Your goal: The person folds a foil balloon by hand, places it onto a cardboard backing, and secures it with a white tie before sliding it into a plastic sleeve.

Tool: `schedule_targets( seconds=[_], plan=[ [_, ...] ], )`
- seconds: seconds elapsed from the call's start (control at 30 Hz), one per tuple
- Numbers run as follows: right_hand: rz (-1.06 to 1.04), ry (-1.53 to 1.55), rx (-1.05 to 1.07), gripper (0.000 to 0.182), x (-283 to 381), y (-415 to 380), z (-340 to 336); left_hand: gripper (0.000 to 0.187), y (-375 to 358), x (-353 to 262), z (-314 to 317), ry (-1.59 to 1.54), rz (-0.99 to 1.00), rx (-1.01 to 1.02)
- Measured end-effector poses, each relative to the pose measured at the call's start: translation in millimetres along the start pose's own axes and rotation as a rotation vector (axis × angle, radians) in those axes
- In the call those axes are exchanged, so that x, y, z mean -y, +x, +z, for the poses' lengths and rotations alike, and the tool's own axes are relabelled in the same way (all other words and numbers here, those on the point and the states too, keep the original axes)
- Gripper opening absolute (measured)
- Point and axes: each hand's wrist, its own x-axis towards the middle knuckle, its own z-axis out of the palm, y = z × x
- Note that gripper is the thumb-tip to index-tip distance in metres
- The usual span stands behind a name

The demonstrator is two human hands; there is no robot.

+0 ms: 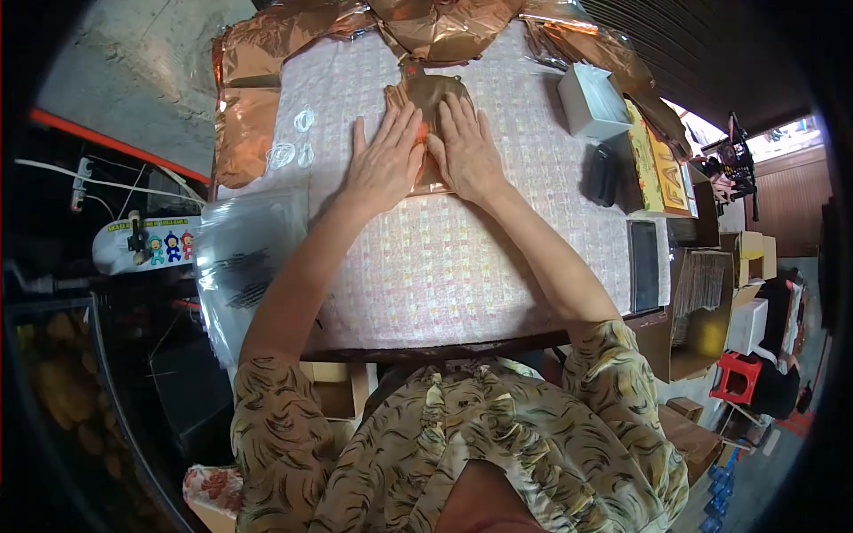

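Note:
A folded copper-coloured foil sheet, which looks like a flat foil balloon (435, 86), lies on the cloth-covered table in front of me. My left hand (386, 162) rests flat on its left side, fingers stretched forward. On its right side lies my right hand (470, 153), fingers spread and pointing away from me. The thumbs come close together over the middle, where a small orange-red patch shows between them. Both palms press down from above and hide much of the foil.
More copper foil (249, 102) lies along the left and far edges. Several white string coils (281, 155) sit left of my hands, above clear plastic bags (244, 266). At right are a white box (593, 102), a black case (600, 176) and a dark phone-like slab (643, 266).

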Motion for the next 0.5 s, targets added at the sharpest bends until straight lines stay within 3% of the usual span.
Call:
schedule_targets(
  seconds=[0.2, 0.37, 0.5],
  plan=[
    [0.04, -0.1, 0.02, 0.068, -3, -9, 16, 0.063, 1, 9, 11, 0.026, 0.0, 0.055],
    [0.064, -0.115, 0.062, 0.07, 1, -9, 10, 0.063, 4, 11, 4, 0.065, -0.11, 0.113],
    [0.086, -0.099, 0.085, 0.069, 0, -5, 11, 0.063, 13, -21, -10, 0.125, -0.114, 0.054]
  ],
)
